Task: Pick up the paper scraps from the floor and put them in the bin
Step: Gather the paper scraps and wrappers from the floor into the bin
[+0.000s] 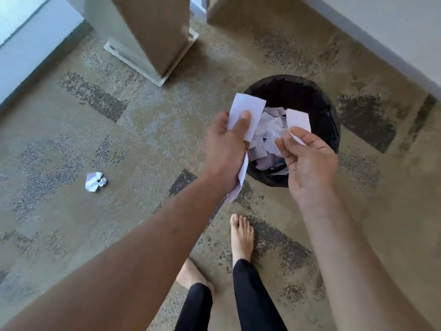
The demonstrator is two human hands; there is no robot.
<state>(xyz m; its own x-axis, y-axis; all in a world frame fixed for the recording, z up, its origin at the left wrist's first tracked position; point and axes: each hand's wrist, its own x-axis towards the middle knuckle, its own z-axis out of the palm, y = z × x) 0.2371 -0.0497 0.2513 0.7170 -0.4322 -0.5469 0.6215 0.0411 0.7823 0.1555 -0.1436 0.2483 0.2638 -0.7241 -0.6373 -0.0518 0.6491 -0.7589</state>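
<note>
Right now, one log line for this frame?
left hand: holds paper strip | right hand: pinches small scrap | both over bin | crumpled scrap on floor

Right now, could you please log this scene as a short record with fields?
left hand: grips a white paper strip
right hand: pinches a smaller paper piece
bin: black, round, holds crumpled paper, under both hands
floor: one crumpled scrap left of the bin, apart from it
</note>
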